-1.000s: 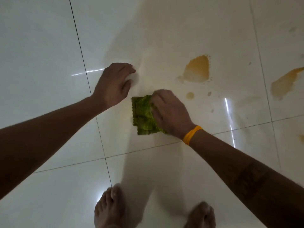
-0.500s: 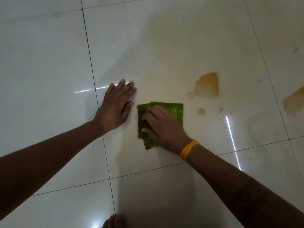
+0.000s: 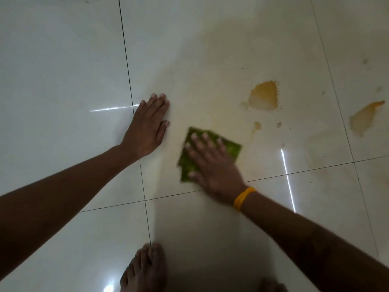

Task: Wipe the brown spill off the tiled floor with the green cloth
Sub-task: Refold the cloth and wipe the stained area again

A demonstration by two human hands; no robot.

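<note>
The green cloth (image 3: 232, 147) lies flat on the white tiled floor (image 3: 63, 70). My right hand (image 3: 212, 167), with a yellow band at the wrist, presses down on the cloth with straight, spread fingers. My left hand (image 3: 147, 127) rests flat on the floor just left of the cloth, fingers straight. A brown spill (image 3: 264, 95) sits up and to the right of the cloth, with small drops (image 3: 256, 125) between them. A second brown patch (image 3: 364, 116) lies farther right.
Dark grout lines (image 3: 134, 123) cross the glossy tiles. My bare left foot (image 3: 145, 270) stands at the bottom edge, and part of the other foot (image 3: 271, 285) shows to its right. Faint smears mark the tile around the cloth.
My right hand has flattened out on the cloth, and the cloth has turned and slid to the right toward the spill. My left hand stays flat on the floor.
</note>
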